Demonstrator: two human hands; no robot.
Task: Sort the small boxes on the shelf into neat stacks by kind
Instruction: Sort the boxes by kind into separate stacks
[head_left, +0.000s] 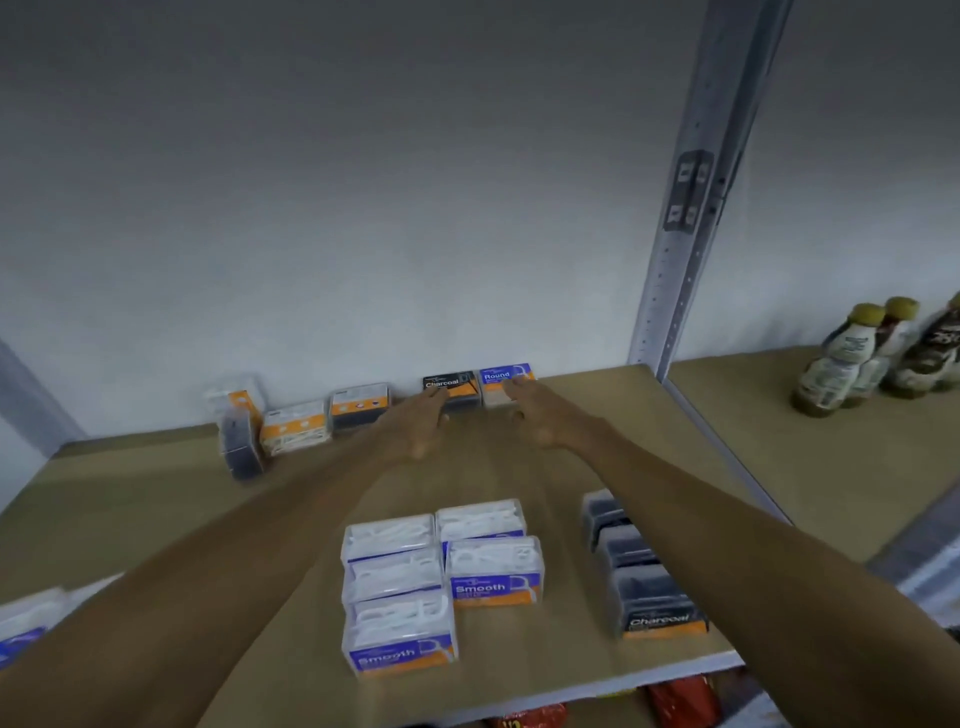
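Reaching to the back of the shelf (156, 499), my left hand (421, 421) lies open against the black box (451, 387); my right hand (540, 415), open, touches the blue box (505, 382).

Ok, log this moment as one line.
left hand: open, at Charcoal box | right hand: open, at Round box | Smooth boxes: grouped at front

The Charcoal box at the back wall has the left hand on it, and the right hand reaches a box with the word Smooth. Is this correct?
Not quite. In the head view the right hand reaches the box marked Round, not Smooth. The left hand is at the Charcoal box by the back wall, as you said.
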